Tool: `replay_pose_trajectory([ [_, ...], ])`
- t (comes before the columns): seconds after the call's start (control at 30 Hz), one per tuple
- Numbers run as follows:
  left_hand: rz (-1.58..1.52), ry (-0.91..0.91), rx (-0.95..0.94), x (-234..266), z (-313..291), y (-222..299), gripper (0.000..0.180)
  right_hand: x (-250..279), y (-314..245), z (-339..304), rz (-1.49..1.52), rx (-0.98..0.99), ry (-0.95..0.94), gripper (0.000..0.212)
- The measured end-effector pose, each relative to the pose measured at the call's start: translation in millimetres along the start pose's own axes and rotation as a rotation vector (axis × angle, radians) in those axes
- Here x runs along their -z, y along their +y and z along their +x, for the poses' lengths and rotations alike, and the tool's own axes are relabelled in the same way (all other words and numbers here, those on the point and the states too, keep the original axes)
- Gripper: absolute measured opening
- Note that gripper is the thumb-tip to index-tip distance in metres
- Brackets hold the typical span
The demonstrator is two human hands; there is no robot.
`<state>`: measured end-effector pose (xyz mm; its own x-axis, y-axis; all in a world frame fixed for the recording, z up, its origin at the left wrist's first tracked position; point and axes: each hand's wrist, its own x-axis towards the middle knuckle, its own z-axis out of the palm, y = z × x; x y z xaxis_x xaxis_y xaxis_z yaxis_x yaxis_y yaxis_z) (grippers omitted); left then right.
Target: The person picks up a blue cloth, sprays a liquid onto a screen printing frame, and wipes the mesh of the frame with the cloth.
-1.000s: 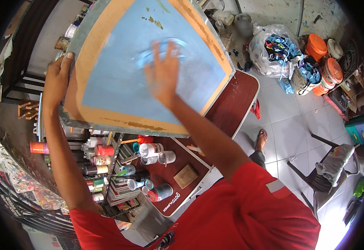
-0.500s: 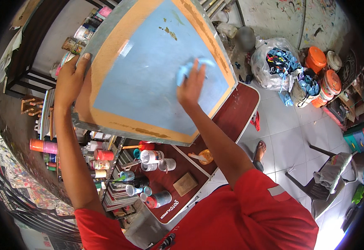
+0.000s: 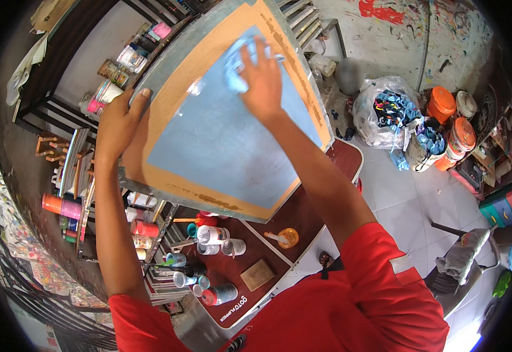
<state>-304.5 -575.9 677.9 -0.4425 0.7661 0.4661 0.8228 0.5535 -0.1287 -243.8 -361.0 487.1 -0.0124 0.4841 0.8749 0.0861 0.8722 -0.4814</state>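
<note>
A large screen-printing frame (image 3: 209, 144), with blue mesh, a tan taped border and a grey rim, is tilted in front of me over the red table. My left hand (image 3: 121, 126) grips its left edge, the thumb lying on the front and the fingers partly hidden behind. Against the upper part of the mesh, my right hand (image 3: 263, 85) presses a crumpled light blue cloth (image 3: 233, 69), fingers bent over it. A pale shiny patch shows on the mesh left of the cloth.
Below the frame, the dark red table (image 3: 223, 314) bears jars, cups, a brown block (image 3: 257, 274) and an orange dish (image 3: 289, 237). Paint pots (image 3: 131, 58) line a shelf at left. Right are a rag-filled plastic bag (image 3: 379, 126), orange buckets (image 3: 441, 102) and a chair (image 3: 452, 276).
My right hand and the cloth have moved up over the mesh to its upper part. The left hand still holds the edge. The whole view has shifted slightly.
</note>
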Motion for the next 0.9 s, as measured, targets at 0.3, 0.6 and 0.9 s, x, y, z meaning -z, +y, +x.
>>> replay_pose_trajectory([
  [0.3, -0.019, -0.016, 0.043, 0, 2, 3, 0.053, 2, -49, -134, 0.203, 0.426, -0.270, 0.050],
  [0.6, 0.000, -0.013, 0.029, -1, 2, 2, 0.054, -3, -36, -57, 0.058, -0.047, -0.089, 0.051],
  [0.9, -0.111, -0.044, 0.020, 0, -5, -3, 0.046, 10, -47, -256, 0.477, -0.835, -0.039, 0.042],
])
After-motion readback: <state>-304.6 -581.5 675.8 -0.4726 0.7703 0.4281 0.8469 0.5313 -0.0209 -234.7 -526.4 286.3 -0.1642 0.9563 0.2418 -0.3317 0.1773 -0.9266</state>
